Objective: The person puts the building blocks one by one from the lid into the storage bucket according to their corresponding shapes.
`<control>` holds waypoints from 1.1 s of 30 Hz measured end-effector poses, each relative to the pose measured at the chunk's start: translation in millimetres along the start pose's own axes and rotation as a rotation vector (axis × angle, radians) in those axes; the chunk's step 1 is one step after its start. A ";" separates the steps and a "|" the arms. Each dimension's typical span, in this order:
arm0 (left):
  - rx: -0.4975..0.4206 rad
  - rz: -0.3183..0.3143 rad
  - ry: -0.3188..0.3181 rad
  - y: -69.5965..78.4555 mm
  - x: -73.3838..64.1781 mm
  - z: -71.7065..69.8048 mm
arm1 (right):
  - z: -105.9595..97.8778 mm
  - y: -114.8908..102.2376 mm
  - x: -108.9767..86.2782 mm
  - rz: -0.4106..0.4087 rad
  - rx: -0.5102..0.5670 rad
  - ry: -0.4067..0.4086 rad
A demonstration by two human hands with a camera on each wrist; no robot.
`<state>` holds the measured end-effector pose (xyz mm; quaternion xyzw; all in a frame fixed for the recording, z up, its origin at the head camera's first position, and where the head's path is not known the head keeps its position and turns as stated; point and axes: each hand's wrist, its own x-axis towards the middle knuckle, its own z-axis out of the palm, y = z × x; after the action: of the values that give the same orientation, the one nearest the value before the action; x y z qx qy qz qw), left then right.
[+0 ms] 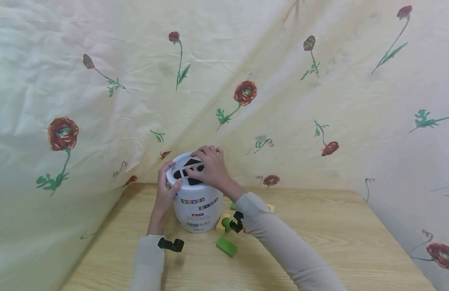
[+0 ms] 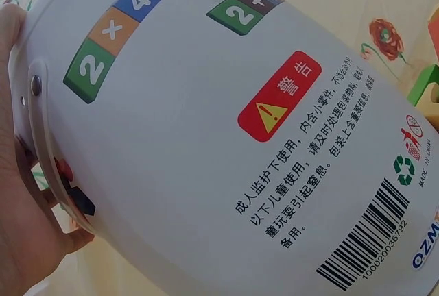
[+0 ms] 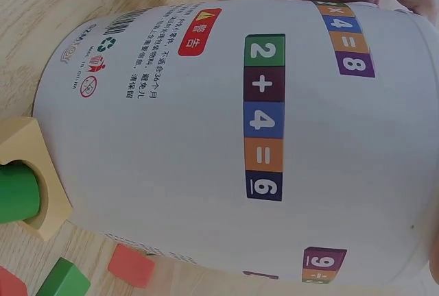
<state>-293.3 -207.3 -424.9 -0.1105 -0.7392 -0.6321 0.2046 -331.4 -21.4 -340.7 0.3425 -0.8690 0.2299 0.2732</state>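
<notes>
A white bucket with printed number strips and a barcode stands on the table. Its white lid has several dark shaped holes. My left hand grips the bucket's upper left side, thumb near the front rim and fingers round the left edge. In the left wrist view, that hand is beside the bucket's handle. My right hand lies over the lid's right part, its fingers bent at the far rim and its thumb at a hole. The palm side of this hand is hidden.
Beside the bucket's base are a green block, a pale wooden block with a curved cutout, and a green cylinder in that cutout. A red block lies nearby. A flowered cloth hangs behind the table.
</notes>
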 end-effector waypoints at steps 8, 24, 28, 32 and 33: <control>-0.033 -0.020 0.002 3.8 -2.1 1.2 | -7.1 9.2 -11.6 0.015 0.041 0.011; 0.038 -0.038 -0.022 7.9 -0.8 -4.8 | -45.3 44.2 -56.6 0.080 0.235 0.042; 0.032 -0.038 -0.009 7.1 -2.5 -3.1 | -51.0 57.0 -75.1 0.063 0.215 0.023; 0.024 -0.015 0.001 4.7 -2.6 -0.5 | -55.9 68.5 -95.5 0.042 0.178 0.003; 0.020 -0.007 0.001 4.0 -2.3 0.2 | -56.9 71.3 -100.7 0.036 0.171 -0.002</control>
<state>-289.6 -206.1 -422.3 -0.1055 -0.7459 -0.6253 0.2037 -302.7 106.4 -377.1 0.3492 -0.8525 0.3078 0.2379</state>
